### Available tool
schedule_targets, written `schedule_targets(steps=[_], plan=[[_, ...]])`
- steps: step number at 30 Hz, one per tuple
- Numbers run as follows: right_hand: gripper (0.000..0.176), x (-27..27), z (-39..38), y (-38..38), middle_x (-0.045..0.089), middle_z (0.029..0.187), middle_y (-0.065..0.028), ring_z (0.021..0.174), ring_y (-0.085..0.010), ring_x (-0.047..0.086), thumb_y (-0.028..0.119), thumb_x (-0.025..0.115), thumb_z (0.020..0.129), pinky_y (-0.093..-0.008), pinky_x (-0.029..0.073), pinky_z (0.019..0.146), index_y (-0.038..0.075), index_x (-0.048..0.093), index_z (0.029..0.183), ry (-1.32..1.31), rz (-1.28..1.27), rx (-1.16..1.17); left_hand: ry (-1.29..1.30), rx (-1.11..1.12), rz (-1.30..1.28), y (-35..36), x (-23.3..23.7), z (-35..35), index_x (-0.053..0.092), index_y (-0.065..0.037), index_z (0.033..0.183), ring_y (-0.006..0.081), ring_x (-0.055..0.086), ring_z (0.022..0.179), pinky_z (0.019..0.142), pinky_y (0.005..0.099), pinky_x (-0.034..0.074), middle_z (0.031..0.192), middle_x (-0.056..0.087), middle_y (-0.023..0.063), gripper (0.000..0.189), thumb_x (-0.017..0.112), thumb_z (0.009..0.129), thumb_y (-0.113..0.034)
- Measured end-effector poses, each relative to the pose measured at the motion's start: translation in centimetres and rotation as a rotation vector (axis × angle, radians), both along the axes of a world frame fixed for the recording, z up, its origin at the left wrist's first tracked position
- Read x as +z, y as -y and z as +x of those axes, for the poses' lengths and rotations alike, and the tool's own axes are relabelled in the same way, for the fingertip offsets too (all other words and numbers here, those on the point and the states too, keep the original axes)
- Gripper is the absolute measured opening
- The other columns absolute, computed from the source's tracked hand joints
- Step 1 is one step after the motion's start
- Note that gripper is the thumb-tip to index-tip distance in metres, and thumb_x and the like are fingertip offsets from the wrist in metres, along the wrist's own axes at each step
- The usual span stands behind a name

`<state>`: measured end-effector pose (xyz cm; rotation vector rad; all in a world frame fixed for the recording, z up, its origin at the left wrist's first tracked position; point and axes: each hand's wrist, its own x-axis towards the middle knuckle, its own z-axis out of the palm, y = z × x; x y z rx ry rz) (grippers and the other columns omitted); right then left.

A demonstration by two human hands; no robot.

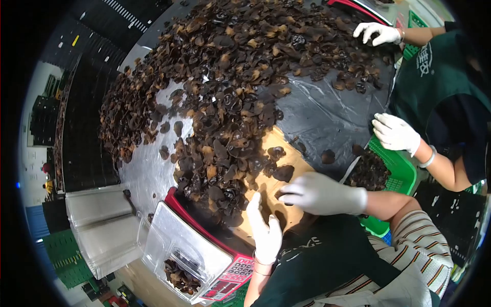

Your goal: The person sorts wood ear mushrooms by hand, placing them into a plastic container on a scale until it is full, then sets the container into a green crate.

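A big heap of dried wood ear mushrooms (225, 107) covers much of the work table. My left hand (266, 233), in a white glove, is held at the near edge of a tan board (289, 148), its fingers apart and nothing seen in them. My right hand (322, 194), also gloved and slightly blurred, reaches over the board from the right. Its fingertips are pinched around a small dark mushroom piece (279, 194). Another loose piece (284, 173) lies on the board just beyond them.
A red scale (240, 268) stands near left, bearing a clear plastic box (153, 245) with some mushrooms inside. Clear containers (105, 230) are stacked beside it. At right sits a green basket (404, 166) of mushrooms. A co-worker's gloved hands (396, 134) rest by the table's right side.
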<state>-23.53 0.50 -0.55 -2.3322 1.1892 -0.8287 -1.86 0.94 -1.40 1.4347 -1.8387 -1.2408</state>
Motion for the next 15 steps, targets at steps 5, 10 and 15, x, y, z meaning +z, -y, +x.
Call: schedule_targets(steps=[5, 10, 15], plan=[[0.018, 0.2, -0.4, 0.6, 0.062, 0.096, -0.0066, 0.086, -0.0278, 0.06, 0.011, 0.06, 0.078, -0.039, 0.047, 0.074, 0.007, 0.064, 0.096, 0.192, 0.211, 0.157, 0.016, -0.056, -0.084, 1.8, 0.6, -1.5, 0.04, 0.005, 0.137, 0.0365, 0.042, 0.128, 0.111, 0.0419, 0.031, 0.137, 0.044, 0.0234, 0.052, 0.046, 0.085, -0.001], [0.024, 4.0, -6.2, -0.1, 0.061, 0.098, -0.0094, 0.096, -0.0319, 0.059, 0.018, 0.062, 0.08, -0.0406, 0.048, 0.079, 0.006, 0.064, 0.101, 0.083, 0.567, 0.171, 0.181, -0.196, -0.361, 3.2, 0.5, -3.4, 0.048, 0.002, 0.133, 0.0428, 0.039, 0.128, 0.109, 0.0482, 0.032, 0.137, 0.045, 0.0237, 0.053, 0.048, 0.079, 0.002], [0.042, 1.5, -4.6, -0.7, 0.055, 0.115, -0.0134, 0.092, -0.0313, 0.058, 0.02, 0.064, 0.08, -0.0409, 0.048, 0.079, 0.006, 0.057, 0.118, -0.198, 0.276, -0.277, 0.503, -0.319, -0.58, 4.1, 0.4, -5.1, 0.058, -0.008, 0.125, 0.0526, 0.033, 0.128, 0.107, 0.0564, 0.031, 0.141, 0.042, 0.0214, 0.053, 0.053, 0.074, 0.004]])
